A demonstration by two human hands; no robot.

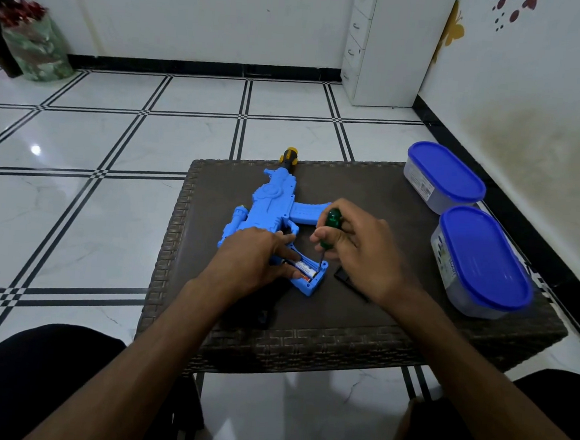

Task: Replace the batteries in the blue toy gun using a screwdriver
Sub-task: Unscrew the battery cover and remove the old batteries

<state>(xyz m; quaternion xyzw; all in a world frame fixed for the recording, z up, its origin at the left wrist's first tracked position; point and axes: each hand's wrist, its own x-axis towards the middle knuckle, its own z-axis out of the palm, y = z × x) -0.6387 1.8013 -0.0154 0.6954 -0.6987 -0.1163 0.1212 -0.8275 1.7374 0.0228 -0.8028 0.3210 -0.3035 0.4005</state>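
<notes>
Counting one blue toy gun [272, 206] | one green-handled screwdriver [327, 227] | two blue-lidded containers [444, 177] [481, 262] | one wicker table [359, 331] | two hands [257, 255] [365, 251] | one white drawer cabinet [390, 44] | one wrapped bouquet [33, 42]

Left grip [257, 255] flat, right grip [355, 245] curled tight

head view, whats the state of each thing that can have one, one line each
toy gun: on its side on the table, battery compartment open
battery: seated in compartment
screwdriver: tip down in compartment
left hand: fingers on the battery
right hand: grips screwdriver
two containers: lids on
black cover: off, on the table
</notes>
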